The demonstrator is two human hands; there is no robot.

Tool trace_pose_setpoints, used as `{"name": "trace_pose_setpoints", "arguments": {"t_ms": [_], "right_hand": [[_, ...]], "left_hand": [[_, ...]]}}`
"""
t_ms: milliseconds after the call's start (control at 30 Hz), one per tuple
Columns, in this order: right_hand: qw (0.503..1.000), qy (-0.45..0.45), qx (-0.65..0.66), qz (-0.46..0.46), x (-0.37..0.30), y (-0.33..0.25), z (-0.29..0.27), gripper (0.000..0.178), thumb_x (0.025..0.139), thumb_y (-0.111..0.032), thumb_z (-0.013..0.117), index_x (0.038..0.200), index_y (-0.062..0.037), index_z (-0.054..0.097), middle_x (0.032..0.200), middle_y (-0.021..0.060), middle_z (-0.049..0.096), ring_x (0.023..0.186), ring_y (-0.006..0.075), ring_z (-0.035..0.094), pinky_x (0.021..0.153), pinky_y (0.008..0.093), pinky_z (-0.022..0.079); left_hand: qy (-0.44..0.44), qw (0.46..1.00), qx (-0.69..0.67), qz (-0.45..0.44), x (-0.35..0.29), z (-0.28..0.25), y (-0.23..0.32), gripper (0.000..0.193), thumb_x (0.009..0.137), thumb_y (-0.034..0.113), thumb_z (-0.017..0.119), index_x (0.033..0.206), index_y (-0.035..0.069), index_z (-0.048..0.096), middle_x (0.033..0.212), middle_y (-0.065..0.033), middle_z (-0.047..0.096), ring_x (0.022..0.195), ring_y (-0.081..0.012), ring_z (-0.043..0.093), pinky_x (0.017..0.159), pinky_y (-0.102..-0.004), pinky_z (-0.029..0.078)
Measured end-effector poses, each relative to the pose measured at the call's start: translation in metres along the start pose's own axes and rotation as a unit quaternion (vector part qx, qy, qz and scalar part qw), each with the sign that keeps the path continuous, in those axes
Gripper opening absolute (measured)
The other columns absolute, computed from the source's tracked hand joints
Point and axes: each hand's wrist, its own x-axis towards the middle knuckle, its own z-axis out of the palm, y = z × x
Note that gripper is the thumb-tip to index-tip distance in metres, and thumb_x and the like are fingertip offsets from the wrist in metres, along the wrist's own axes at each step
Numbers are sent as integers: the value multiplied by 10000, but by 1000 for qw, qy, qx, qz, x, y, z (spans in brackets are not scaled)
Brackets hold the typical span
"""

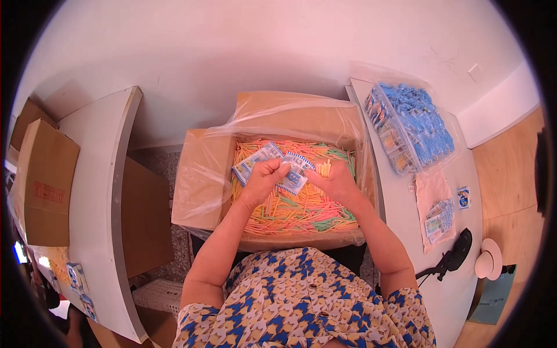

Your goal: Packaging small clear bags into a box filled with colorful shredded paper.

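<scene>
Packet (295,182) sits between the hands, long axis roughly near-to-far, top leaning right. Left hand (264,181) nearer: fingers closed, pinching its left edge. Right hand (339,185): thumb at its right edge, fingers curled round a stick bundle (324,169), upright, just right of the packet. Second packet (250,164) beyond left fingers; can't tell if gripped. Loose sticks (278,218) below, in box (200,180).

Right-hand white table (400,217) is pretty loaded: a clear bin (402,134), pinkish cloth (429,191), small blue packet (463,197) and black strappy thing (459,251) are parked there; a cardboard box (43,180) is plonked on the left one (96,174)
</scene>
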Motion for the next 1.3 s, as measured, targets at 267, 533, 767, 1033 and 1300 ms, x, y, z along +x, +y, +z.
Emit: {"name": "trace_pose_setpoints", "arguments": {"t_ms": [267, 533, 767, 1033, 1300], "right_hand": [[978, 62, 146, 137, 0, -25, -19, 260, 836, -195, 667, 643, -46, 579, 570, -36, 523, 534, 37, 452, 467, 223, 349], [993, 74, 83, -40, 16, -30, 3, 227, 830, -167, 683, 688, -11, 598, 588, -21, 546, 560, 29, 468, 475, 230, 373], [994, 77, 73, -37, 19, -35, 5, 192, 841, -142, 681, 722, -14, 603, 623, -46, 528, 601, 17, 445, 518, 214, 376], [996, 61, 30, -60, 20, -26, 12, 176, 848, -139, 667, 757, -4, 601, 647, -27, 530, 618, 37, 451, 542, 230, 388], [986, 81, 9, -148, 19, -28, 15, 208, 866, -162, 625, 770, 11, 560, 765, 73, 547, 672, 139, 518, 587, 272, 404]], "left_hand": [[52, 999, 8, 8, -3, 7, 7, 65, 828, 23, 664, 870, 3, 709, 819, 4, 666, 754, -55, 573, 705, -215, 474], [4, 1000, 9, 9, 0, 6, -3, 138, 823, -3, 660, 951, 12, 711, 1000, -68, 681, 883, -91, 596, 799, -237, 491], [-9, 1000, 18, -21, 3, 3, -7, 138, 823, 4, 664, 953, 8, 710, 1040, -81, 677, 898, -99, 599, 799, -242, 491], [11, 999, 30, -19, 0, 5, -4, 113, 828, 22, 668, 930, 2, 711, 940, -41, 678, 832, -78, 577, 752, -232, 484], [20, 1000, -11, 21, -4, 8, 2, 107, 841, 77, 675, 921, 17, 713, 813, 28, 653, 769, -43, 542, 696, -212, 463]]}}
